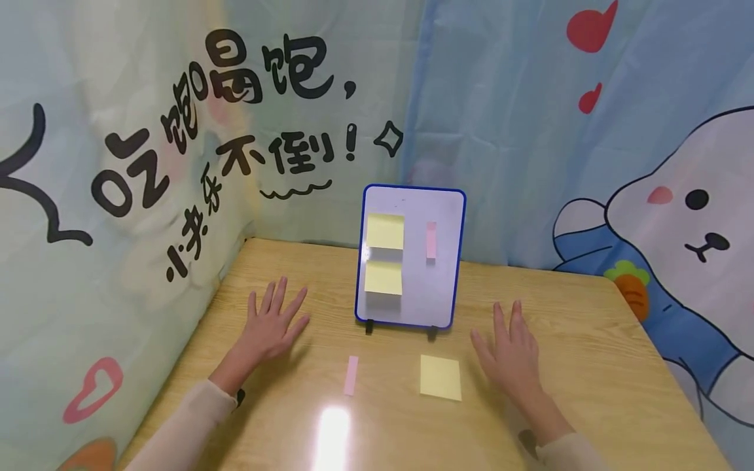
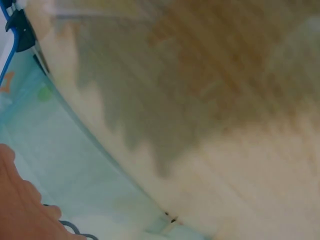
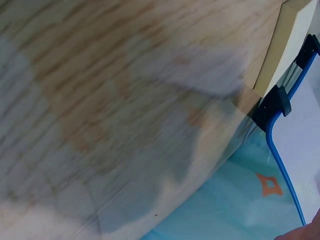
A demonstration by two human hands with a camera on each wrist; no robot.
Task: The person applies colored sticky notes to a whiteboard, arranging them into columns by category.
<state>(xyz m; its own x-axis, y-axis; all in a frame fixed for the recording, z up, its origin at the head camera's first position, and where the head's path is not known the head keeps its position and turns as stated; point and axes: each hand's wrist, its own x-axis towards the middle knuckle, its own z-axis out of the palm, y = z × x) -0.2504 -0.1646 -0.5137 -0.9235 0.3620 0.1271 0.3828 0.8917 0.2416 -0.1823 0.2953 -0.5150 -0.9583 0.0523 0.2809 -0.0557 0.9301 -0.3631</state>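
Observation:
My left hand [image 1: 268, 330] is held above the table, left of a small whiteboard [image 1: 415, 288], fingers spread and holding nothing. Part of the same hand [image 2: 22, 210] shows at the lower left of the left wrist view. On the other side, my right hand [image 1: 511, 350] is likewise extended with nothing in it. A yellow sticky note pad [image 1: 440, 378] lies on the table nearest the right hand. A narrow pink sticky strip [image 1: 351, 376] lies between the hands, closer to the left. In the right wrist view, a bit of the right hand [image 3: 305, 231] appears in the corner.
The blue-framed board stands on black feet [image 1: 369, 326] at the back. Two yellow notes [image 1: 385, 231] and a pink strip [image 1: 432, 241] are on its face. Printed curtains [image 1: 483, 131] hang behind and beside the wooden table [image 1: 294, 418].

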